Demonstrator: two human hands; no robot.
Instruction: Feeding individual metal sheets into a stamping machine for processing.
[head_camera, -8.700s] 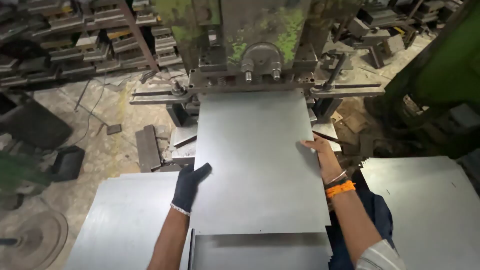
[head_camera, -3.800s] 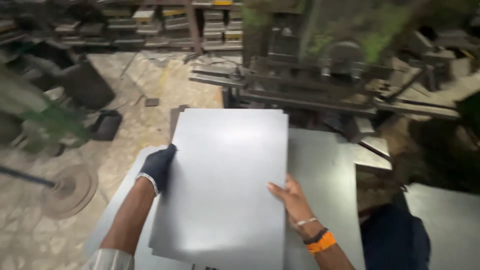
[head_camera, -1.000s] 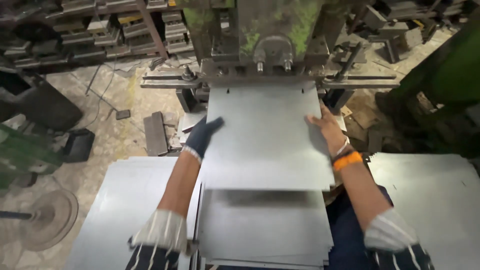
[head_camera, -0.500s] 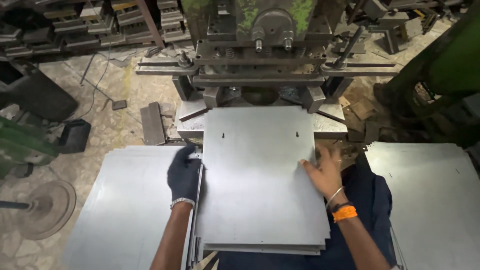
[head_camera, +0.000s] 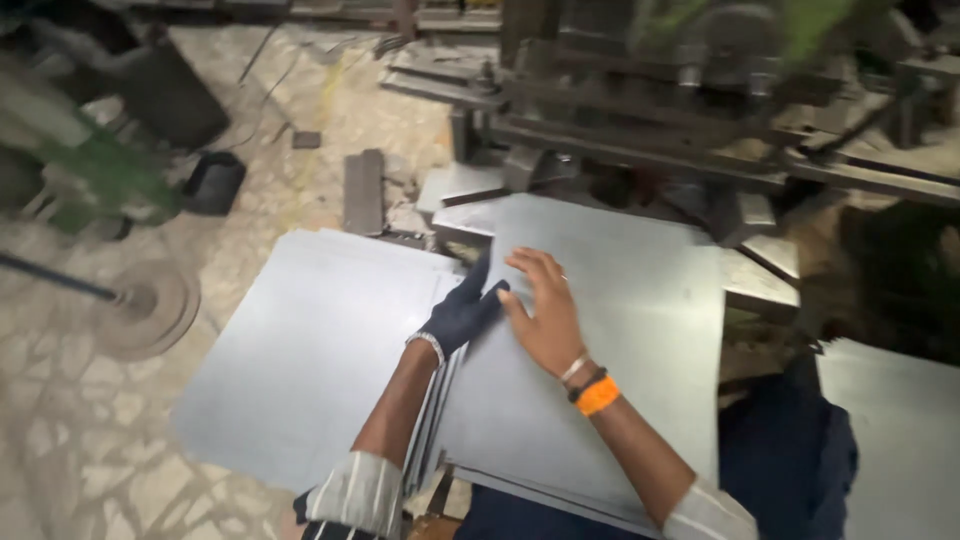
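Right hand (head_camera: 545, 315) flat atop metal sheet (head_camera: 640, 330)

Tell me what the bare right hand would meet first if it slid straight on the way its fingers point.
The right hand lies flat on the top metal sheet, fingers pointing up-left. Going on, it would probably meet the gloved left hand almost at once; they look nearly touching.

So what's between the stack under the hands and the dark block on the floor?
In the head view, another pile of grey metal sheets lies left of the stack, then bare stone floor up to the dark block.
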